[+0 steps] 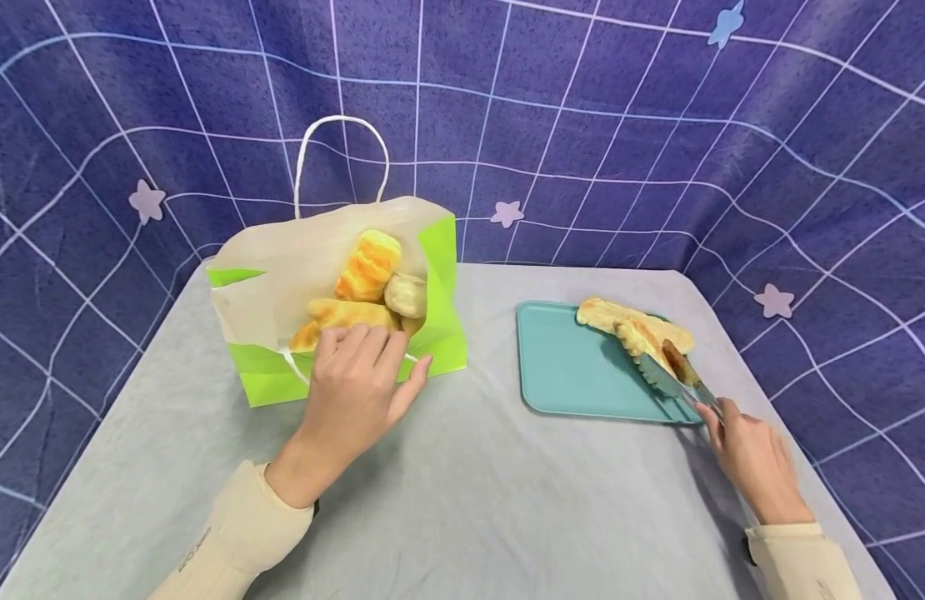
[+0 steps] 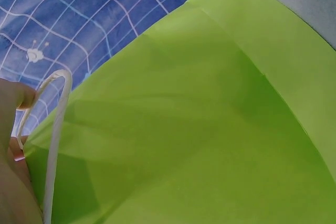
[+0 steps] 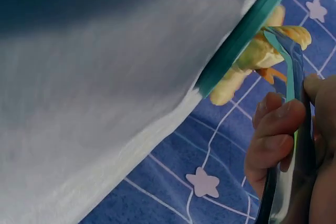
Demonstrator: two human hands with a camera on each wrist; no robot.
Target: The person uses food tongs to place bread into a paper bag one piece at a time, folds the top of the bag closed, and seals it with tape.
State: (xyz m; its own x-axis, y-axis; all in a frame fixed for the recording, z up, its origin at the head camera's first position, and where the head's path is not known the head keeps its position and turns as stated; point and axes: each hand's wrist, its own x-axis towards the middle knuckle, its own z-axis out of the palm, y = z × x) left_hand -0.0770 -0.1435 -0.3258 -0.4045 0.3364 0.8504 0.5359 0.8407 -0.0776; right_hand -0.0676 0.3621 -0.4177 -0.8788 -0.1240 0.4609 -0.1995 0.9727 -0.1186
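Observation:
In the head view my left hand (image 1: 360,379) grips the near rim of a green paper bag (image 1: 443,312), fingers bent over the edge beside its white cord handle (image 2: 56,129). Several bread pieces lie inside, among them an orange-brown roll (image 1: 368,265), a pale round bun (image 1: 406,296) and a yellow loaf (image 1: 350,314). My right hand (image 1: 751,454) holds metal tongs (image 3: 291,72). Their tips straddle a golden bread piece (image 1: 637,336) on the teal tray (image 1: 575,371); whether they pinch it, I cannot tell. Behind it lies a long pale bread (image 1: 603,315).
A pale cloth covers the table (image 1: 492,500), with bag at left and tray at right. Blue checked curtain (image 1: 552,133) with stars encloses the back and both sides. The bag's far handle (image 1: 342,118) stands upright.

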